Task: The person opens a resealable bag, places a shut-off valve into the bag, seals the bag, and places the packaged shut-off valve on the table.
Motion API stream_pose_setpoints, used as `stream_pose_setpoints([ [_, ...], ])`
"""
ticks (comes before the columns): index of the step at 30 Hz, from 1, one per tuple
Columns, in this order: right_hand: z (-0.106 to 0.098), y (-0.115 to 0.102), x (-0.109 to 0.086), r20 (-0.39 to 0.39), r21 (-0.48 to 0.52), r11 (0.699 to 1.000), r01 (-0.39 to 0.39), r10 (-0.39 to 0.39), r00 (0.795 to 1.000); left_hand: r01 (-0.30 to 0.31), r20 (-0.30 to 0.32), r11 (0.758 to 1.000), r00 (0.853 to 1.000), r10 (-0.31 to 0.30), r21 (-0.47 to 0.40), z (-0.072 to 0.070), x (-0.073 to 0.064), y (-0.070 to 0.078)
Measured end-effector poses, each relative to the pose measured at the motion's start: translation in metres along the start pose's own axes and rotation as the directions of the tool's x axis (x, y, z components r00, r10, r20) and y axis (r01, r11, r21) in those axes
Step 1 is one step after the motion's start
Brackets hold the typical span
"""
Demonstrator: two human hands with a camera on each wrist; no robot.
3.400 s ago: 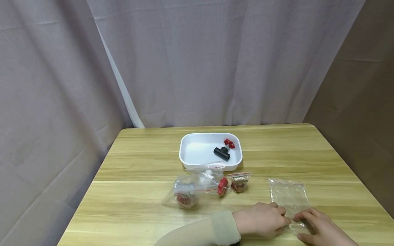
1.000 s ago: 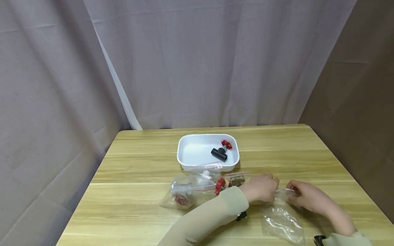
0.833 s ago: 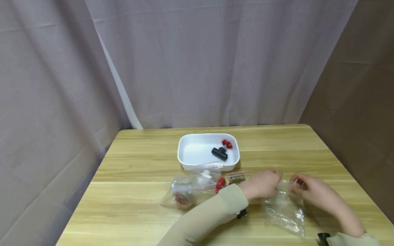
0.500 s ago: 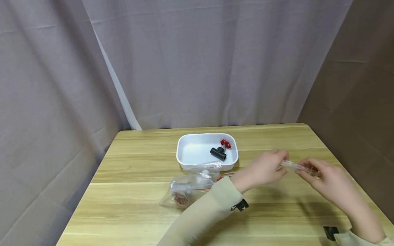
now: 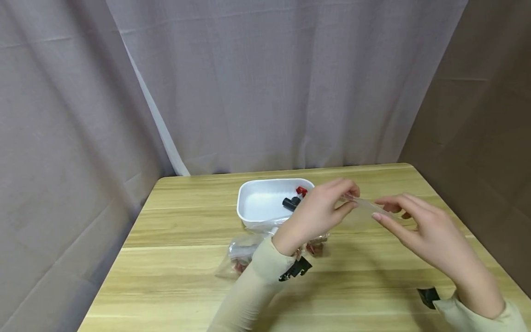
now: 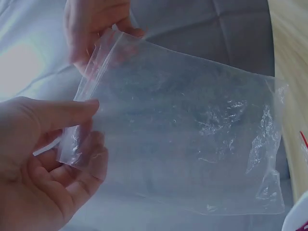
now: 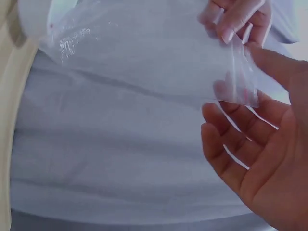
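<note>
A clear zip-lock bag (image 6: 178,125) is held up above the table, flat and seemingly with nothing inside. My left hand (image 5: 317,212) pinches one end of its zip edge between thumb and fingers. At the opposite end of that edge, my right hand (image 5: 431,235) has its thumb on one side and fingers on the other, gripping the corner. In the left wrist view the bag's body stretches away to the right from the zip strip. Head view shows the bag almost edge-on, as a thin pale strip.
Behind my left hand stands a white tray (image 5: 259,203) with a black valve (image 5: 289,204) with a red handle, partly hidden. Bagged fittings lie before it: a grey one in a bag (image 5: 240,253) and a brass one in a bag (image 5: 317,246), partly covered by my left arm.
The bag was lying on the table; both hands took its zip edge, lifted it, and have since moved up and left, the left hand now overlapping the tray's right side.
</note>
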State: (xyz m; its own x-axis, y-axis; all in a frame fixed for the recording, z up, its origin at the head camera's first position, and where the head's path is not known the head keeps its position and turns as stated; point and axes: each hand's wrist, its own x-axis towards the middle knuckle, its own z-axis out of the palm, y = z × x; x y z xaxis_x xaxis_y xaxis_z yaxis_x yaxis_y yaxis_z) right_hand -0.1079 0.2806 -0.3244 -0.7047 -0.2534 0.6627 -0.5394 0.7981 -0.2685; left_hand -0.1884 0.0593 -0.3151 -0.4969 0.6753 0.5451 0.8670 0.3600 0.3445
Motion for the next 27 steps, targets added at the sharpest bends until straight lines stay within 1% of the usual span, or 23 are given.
stream_pose_setpoints([
  [4, -0.005, -0.008, 0.009, -0.020, 0.030, 0.999, 0.023, -0.022, 1.000, -0.012, -0.060, 0.998, 0.998, 0.009, -0.060, -0.010, -0.013, -0.003],
  [7, -0.007, -0.010, 0.014, -0.026, 0.046, 0.998, 0.051, -0.049, 0.998, -0.022, -0.119, 0.994, 0.993, 0.009, -0.109, -0.014, -0.023, -0.005],
  [9, -0.008, -0.011, 0.016, -0.014, 0.054, 0.996, 0.073, -0.072, 0.997, -0.026, -0.154, 0.991, 0.988, 0.006, -0.129, -0.017, -0.029, -0.006],
  [13, -0.006, -0.013, 0.018, 0.030, 0.071, 0.993, 0.096, -0.098, 0.995, -0.034, -0.190, 0.990, 0.982, 0.008, -0.136, -0.020, -0.037, -0.008],
  [16, -0.002, -0.016, 0.020, 0.063, 0.060, 0.994, 0.087, -0.091, 0.994, -0.056, -0.192, 0.988, 0.981, 0.027, -0.144, -0.021, -0.040, -0.008],
  [20, 0.004, -0.019, 0.023, 0.090, 0.044, 0.995, 0.084, -0.088, 0.992, -0.090, -0.166, 0.986, 0.984, 0.066, -0.142, -0.020, -0.042, -0.009],
  [23, 0.009, -0.021, 0.025, 0.097, 0.037, 0.994, 0.100, -0.103, 0.990, -0.104, -0.152, 0.985, 0.985, 0.083, -0.136, -0.017, -0.042, -0.009],
  [27, 0.012, -0.024, 0.026, 0.089, 0.030, 0.993, 0.118, -0.120, 0.989, -0.110, -0.156, 0.988, 0.983, 0.092, -0.110, -0.016, -0.043, -0.010],
])
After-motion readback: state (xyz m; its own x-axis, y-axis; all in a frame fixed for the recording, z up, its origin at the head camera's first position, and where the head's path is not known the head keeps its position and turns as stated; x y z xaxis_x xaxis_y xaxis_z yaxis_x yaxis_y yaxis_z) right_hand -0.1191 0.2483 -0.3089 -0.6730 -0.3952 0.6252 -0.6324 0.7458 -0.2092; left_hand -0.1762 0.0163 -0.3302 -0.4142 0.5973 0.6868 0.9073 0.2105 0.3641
